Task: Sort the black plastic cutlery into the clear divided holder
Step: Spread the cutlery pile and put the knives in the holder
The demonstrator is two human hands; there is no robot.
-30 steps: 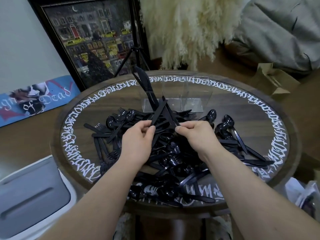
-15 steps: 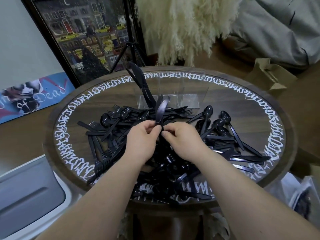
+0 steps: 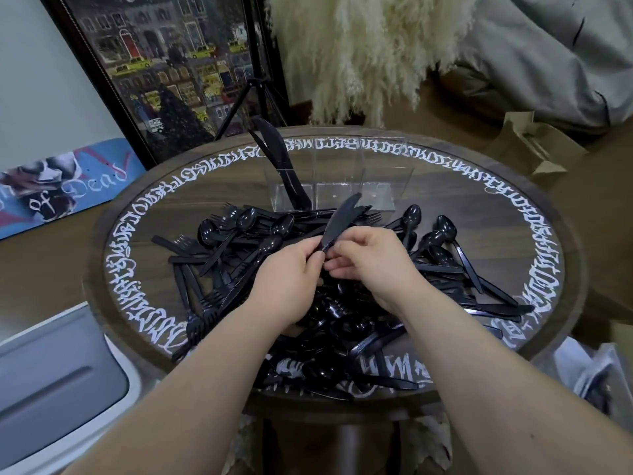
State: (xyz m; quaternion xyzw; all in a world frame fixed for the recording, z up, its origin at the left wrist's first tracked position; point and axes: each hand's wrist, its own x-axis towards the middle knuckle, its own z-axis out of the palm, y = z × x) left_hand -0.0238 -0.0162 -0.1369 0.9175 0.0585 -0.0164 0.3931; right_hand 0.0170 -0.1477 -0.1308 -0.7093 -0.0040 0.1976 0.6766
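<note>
Round dark worktop point(image 3: 479, 214) under me, white script running all the way round its rim. Spread over its middle, a big heap of black plastic cutlery point(image 3: 342, 323): spoons, forks and knives all tangled, reaching from just in front of the holder down to the worktop's near edge.

Behind the heap, toward the far rim, stands the clear divided holder point(image 3: 342, 186), three compartments side by side. A few black knives point(image 3: 274, 149) stand leaning in its left compartment, tips poking up and out to the left; the middle and right compartments I see straight through.

Both my hands are over the heap, just this side of the holder. My left hand point(image 3: 291, 275) has its grip curled, thumb and fingertips pinching the handle end of a black knife point(image 3: 339, 221). My right hand point(image 3: 373, 262) meets it there, fingers bent in, its grip pinching the same handle from the other side. The knife blade angles up and away from my fingers, its tip pointing at the base of the holder's middle compartment, not touching it as far as I can tell.

Beyond the worktop's far-left edge, a framed street picture point(image 3: 164, 70) leans upright, with a painted skateboard deck point(image 3: 58, 186) to its left. Behind the holder, past the worktop, pale fluffy plumes point(image 3: 359, 46). Off the worktop's near-left edge, a white bin lid point(image 3: 51, 389). Off its far right, a cardboard box point(image 3: 531, 145).
</note>
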